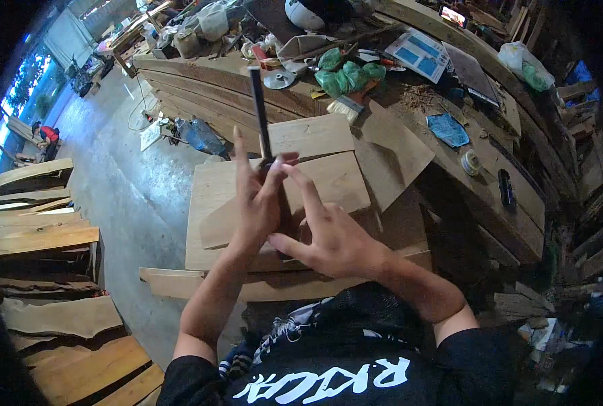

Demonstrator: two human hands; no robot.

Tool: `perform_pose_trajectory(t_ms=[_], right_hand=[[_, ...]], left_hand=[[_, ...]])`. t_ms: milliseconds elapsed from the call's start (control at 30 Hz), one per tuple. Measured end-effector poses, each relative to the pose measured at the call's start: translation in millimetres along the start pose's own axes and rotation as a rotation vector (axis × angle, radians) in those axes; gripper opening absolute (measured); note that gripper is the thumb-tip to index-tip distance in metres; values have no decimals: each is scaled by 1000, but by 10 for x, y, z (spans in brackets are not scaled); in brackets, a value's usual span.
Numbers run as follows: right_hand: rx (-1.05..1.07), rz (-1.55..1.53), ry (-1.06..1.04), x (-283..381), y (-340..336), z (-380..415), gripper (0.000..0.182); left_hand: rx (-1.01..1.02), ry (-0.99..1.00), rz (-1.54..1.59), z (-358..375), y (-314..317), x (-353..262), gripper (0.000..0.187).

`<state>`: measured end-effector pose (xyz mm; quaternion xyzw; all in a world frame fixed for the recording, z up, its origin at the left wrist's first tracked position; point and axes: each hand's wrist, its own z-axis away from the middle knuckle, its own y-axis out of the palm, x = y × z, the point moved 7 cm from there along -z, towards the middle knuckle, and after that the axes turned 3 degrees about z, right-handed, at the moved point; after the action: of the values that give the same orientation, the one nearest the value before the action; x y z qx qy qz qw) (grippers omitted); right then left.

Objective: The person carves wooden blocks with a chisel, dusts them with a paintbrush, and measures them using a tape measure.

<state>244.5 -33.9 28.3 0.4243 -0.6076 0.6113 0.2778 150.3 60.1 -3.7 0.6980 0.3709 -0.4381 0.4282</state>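
A dark, narrow bar (259, 108) stands up from between my two hands, over a stack of light wooden boards (328, 177). My left hand (257, 196) is at the bar's lower part, index finger stretched upward and the thumb near the bar. Just right of it, my right hand (332, 237) has its thumb and index finger spread apart, the index fingertip close to my left thumb. A brown piece below the bar, between the palms, is partly hidden. Whether my left fingers grip the bar is unclear.
Long planks (207, 84) lie behind the boards. A brush (345, 108), green plastic bags (349, 78) and a tape roll (471, 162) lie on the wood at the right. Stacked slabs (64, 318) fill the left side. A person in red (47, 135) is far off at the left.
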Motion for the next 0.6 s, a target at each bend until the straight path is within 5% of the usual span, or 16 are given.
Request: perform_pose_trajectory(t_ms=[167, 267, 433, 600], right_hand=[[5, -293, 247, -256, -51, 106, 96], [-148, -300, 84, -540, -49, 141, 91], [-351, -529, 163, -559, -334, 237, 43], [-436, -290, 446, -762, -650, 472, 31]], left_hand=[[151, 14, 51, -119, 417, 38, 89], [228, -64, -68, -91, 700, 7, 89], [291, -108, -124, -133, 934, 140, 89], [415, 74, -347, -90, 1058, 125, 90]])
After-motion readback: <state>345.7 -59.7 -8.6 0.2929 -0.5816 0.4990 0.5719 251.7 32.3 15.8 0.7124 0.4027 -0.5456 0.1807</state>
